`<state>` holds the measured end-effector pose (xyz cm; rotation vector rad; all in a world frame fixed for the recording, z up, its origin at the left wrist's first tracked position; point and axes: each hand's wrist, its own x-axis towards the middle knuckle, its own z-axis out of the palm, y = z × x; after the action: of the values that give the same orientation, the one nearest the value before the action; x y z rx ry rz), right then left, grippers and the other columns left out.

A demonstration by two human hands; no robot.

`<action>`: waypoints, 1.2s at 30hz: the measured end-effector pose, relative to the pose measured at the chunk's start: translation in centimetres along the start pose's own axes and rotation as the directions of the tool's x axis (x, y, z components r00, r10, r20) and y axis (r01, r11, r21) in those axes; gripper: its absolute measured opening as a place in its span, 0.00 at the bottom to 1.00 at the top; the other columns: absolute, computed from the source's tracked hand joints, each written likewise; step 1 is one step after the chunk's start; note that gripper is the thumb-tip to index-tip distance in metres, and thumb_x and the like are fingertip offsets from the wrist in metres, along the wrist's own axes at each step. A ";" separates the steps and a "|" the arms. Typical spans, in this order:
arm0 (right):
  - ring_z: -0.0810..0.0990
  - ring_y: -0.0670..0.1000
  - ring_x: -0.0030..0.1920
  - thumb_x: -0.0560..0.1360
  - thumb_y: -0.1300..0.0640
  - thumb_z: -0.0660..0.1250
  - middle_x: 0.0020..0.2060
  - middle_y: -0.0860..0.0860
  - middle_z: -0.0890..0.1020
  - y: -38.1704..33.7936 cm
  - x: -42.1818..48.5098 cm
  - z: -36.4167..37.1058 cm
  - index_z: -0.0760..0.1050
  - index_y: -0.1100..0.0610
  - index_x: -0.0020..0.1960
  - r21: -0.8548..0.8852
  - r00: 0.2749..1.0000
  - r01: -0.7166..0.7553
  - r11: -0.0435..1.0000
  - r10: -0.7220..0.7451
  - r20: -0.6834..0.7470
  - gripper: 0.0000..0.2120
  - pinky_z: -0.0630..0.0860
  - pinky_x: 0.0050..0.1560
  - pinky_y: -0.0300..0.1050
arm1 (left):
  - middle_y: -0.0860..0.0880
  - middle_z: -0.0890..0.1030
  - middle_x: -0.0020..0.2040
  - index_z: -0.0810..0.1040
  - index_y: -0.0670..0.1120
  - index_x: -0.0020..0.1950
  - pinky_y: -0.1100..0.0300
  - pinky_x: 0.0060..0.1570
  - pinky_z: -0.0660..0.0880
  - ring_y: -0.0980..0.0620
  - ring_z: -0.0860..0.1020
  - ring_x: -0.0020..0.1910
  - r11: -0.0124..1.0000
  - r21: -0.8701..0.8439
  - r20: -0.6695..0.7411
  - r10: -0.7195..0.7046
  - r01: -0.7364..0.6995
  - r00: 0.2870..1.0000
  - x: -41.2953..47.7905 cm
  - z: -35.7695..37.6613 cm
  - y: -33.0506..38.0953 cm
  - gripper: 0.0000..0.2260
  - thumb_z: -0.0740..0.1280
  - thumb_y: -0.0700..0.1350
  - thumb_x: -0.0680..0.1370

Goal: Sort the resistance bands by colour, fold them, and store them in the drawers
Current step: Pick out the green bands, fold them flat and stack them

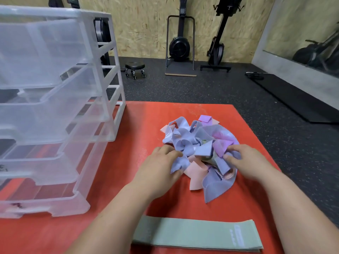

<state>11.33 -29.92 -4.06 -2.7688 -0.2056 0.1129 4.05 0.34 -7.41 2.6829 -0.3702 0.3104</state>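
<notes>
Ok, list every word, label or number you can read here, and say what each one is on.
Nothing can be read.
Green band: white print at its right end, too blurred.
Pale band in the pile: white print, too blurred.
Bottom drawer: dark scrawl on its front, unreadable.

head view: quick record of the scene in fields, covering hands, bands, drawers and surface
pile: tangled lavender, pink and purple bands, unsorted
left hand: pinches a lavender band at the pile's near left
right hand: grips the pile's right edge
green band: lies flat, apart from the pile, nearest the person
drawer unit: clear plastic, left of the pile
mat: red, under the bands
</notes>
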 end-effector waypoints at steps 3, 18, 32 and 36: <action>0.71 0.59 0.72 0.70 0.29 0.60 0.69 0.52 0.76 1.4 1.5 0.5 0.77 0.39 0.65 -0.075 0.982 -0.083 0.994 0.069 -0.173 0.27 0.71 0.69 0.60 | 0.55 0.74 0.69 0.75 0.56 0.73 0.49 0.63 0.75 0.49 0.71 0.68 1.000 0.001 -0.003 -0.013 0.013 1.000 0.3 0.2 -0.1 0.21 0.68 0.58 0.81; 0.84 0.50 0.45 0.74 0.59 0.71 0.44 0.44 0.87 -4.2 1.4 0.4 0.85 0.46 0.50 0.143 0.867 0.152 0.978 -0.063 -0.495 0.10 0.79 0.49 0.48 | 0.57 0.74 0.69 0.76 0.57 0.71 0.51 0.63 0.75 0.50 0.71 0.68 0.999 -0.029 -0.040 -0.037 0.036 0.999 0.8 0.9 -0.5 0.20 0.69 0.56 0.80; 0.85 0.48 0.48 0.73 0.51 0.75 0.49 0.43 0.87 -1.1 -0.7 -3.2 0.84 0.45 0.56 0.208 0.948 0.068 0.976 0.002 -0.319 0.12 0.80 0.53 0.48 | 0.57 0.75 0.67 0.77 0.57 0.70 0.50 0.61 0.76 0.50 0.73 0.65 0.997 -0.068 -0.055 -0.042 0.038 0.998 0.7 0.2 -0.4 0.18 0.69 0.55 0.79; 0.84 0.50 0.52 0.65 0.54 0.78 0.55 0.44 0.85 1.5 -1.8 -1.7 0.80 0.41 0.63 -0.011 0.991 -0.101 0.995 0.102 0.085 0.27 0.80 0.55 0.48 | 0.58 0.74 0.67 0.77 0.57 0.70 0.49 0.61 0.76 0.50 0.73 0.64 0.997 -0.065 -0.027 -0.040 0.038 0.999 0.4 0.4 -0.2 0.18 0.69 0.56 0.80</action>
<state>9.97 -32.13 -2.92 -2.7829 -0.0873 0.2578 4.59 0.27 -7.71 2.6163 -0.3131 0.3196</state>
